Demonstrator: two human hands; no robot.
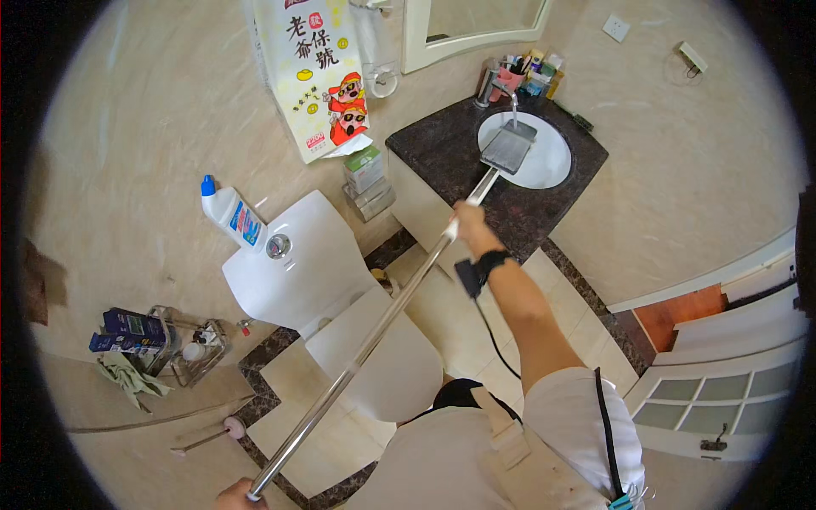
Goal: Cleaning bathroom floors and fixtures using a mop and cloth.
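Note:
My right hand (470,224) grips the white collar of a long-handled flat mop near its head. The flat mop head (509,146), grey and wet-looking, lies tilted over the white oval sink (553,156), under water running from the faucet (508,91). From there the shiny metal mop pole (357,360) runs down to the lower left across the toilet. My left hand (241,496) closes around the pole's far end at the bottom edge of the picture, partly cut off. A black strap with a cabled box sits on my right wrist.
The sink is set in a dark stone countertop (433,150) with a toiletries cup (508,83). A white toilet (306,255) stands left, a cleaner bottle (234,217) on its tank. Wall racks (201,354), a plunger (234,428), a large tissue pack (319,83) and a paned door (714,395) surround me.

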